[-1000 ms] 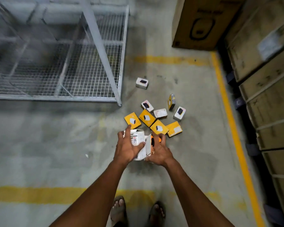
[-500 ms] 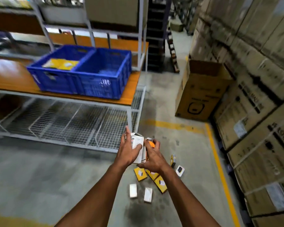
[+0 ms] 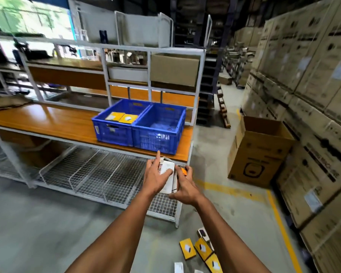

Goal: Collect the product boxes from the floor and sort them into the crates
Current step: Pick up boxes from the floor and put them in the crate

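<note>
Both hands hold a small stack of white product boxes in front of me, below the shelf edge. My left hand grips the stack's left side, index finger raised. My right hand closes on the right side, where an orange-marked box shows. Two blue crates stand side by side on the orange shelf: the left crate has yellow boxes inside, the right crate looks bare. More yellow boxes and white boxes lie on the floor at my lower right.
A white metal rack carries the orange shelf, with wire-mesh bins beneath. An open brown carton stands on the floor to the right. Stacked cartons line the right wall behind a yellow floor line.
The view has risen from the floor to the shelf and crates. Both hands have lifted the stack of boxes up and toward the shelf; two white boxes dropped onto the floor.
</note>
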Motion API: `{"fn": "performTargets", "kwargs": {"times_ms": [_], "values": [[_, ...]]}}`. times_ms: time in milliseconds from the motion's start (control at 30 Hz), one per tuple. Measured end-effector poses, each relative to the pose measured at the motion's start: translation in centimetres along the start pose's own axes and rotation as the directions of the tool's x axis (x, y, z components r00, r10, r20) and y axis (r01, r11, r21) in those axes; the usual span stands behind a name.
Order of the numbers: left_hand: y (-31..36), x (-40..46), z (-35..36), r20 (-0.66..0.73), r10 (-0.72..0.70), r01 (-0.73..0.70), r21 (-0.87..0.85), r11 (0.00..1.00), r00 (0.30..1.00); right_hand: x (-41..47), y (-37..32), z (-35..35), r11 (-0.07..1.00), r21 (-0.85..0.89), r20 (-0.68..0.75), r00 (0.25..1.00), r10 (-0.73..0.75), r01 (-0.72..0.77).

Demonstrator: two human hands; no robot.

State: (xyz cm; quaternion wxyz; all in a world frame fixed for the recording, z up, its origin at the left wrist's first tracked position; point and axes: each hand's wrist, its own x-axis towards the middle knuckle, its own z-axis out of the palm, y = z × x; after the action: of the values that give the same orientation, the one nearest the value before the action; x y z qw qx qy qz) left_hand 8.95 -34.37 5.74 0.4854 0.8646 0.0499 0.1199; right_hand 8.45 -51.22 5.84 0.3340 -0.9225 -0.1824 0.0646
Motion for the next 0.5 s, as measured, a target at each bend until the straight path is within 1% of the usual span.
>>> {"fn": "performTargets", "kwargs": {"times_ms": [200,367,500], "values": [[-3.7,1.5,-8.6,-0.137,0.024,-0.023,0.004,1.000,0.990,4.4,-6.9,4.1,0.995,0.017,0.037,0.994,-0.099,0.099],[-6.6,2.3,-15.0,-0.294,0.034,-0.027,0.029,0.999,0.955,9.0,-11.7,7.9,0.989,0.025,0.106,0.983,-0.151,0.149],[-8.3,4.5,-19.4,-0.354,0.044,-0.017,0.081,0.997,0.934,13.5,-14.9,10.4,0.976,0.025,0.145,0.965,-0.217,0.215]]}}
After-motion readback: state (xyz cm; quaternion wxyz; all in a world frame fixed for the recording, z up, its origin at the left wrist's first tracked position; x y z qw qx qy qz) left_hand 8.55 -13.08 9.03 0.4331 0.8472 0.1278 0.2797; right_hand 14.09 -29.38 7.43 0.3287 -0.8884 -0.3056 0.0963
